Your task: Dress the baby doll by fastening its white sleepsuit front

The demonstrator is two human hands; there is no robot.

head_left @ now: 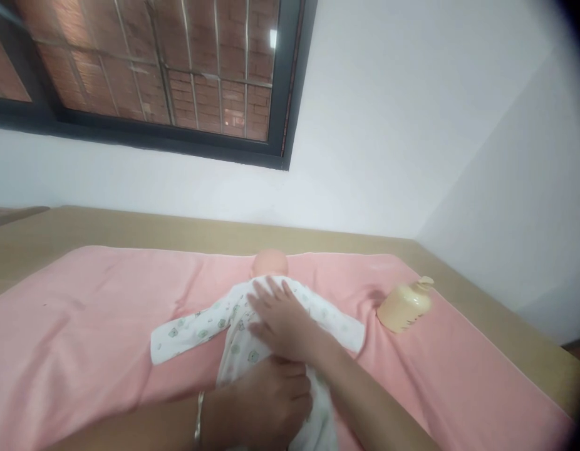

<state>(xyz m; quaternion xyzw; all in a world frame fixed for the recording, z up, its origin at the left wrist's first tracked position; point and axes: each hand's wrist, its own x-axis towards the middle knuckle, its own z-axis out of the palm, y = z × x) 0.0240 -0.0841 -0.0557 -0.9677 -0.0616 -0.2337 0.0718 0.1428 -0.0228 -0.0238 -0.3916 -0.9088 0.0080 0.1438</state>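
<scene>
A doll (270,262) lies on a pink blanket (106,294), its bald head toward the wall. It wears a white patterned garment (196,329) with both sleeves spread out sideways. My right hand (283,319) rests on the upper part of the garment, fingers apart and pointing to the doll's head. Just below it, my left hand (275,401), with a bracelet at the wrist, is closed over the lower part of the garment. The fingers are curled, and what they hold, if anything, is hidden beneath them.
A cream pump bottle (405,305) stands on the blanket to the right, beyond the doll's sleeve. The blanket covers much of a wooden table (215,232), whose far edge meets a white wall. A dark-framed window (177,134) with bars is at the upper left.
</scene>
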